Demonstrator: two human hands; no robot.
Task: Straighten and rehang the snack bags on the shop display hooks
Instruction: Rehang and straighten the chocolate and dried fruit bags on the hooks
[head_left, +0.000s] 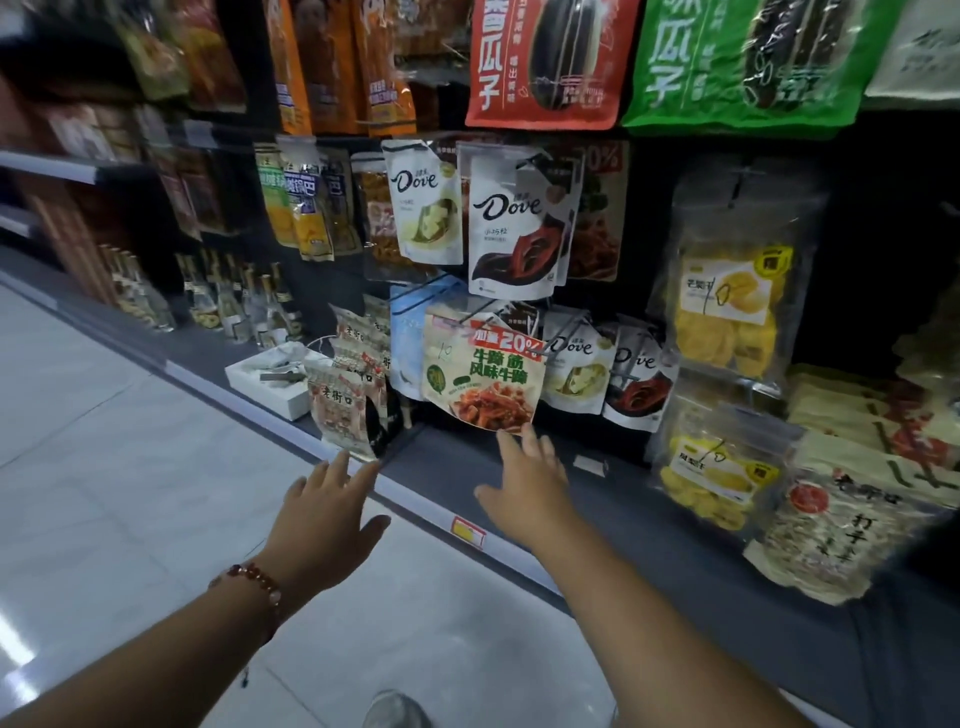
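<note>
Both hands' grip slack: left hand (324, 512), right hand (524, 480) over grey shelf (649, 525) (pale tiled floor (104, 467)).

Glossy, seemingly plastic snack bags (483, 374)

beige snack bag (483, 371) with red 20% banner and spicy meat photo hangs tilted on a low hook, bottom edge swung out. white dove bag (514, 228) hangs above it, a smaller dove bag (425, 202) just left.

A shop: snack bags (483, 376) on hooks, price tag (468, 531) on shelf.
</note>
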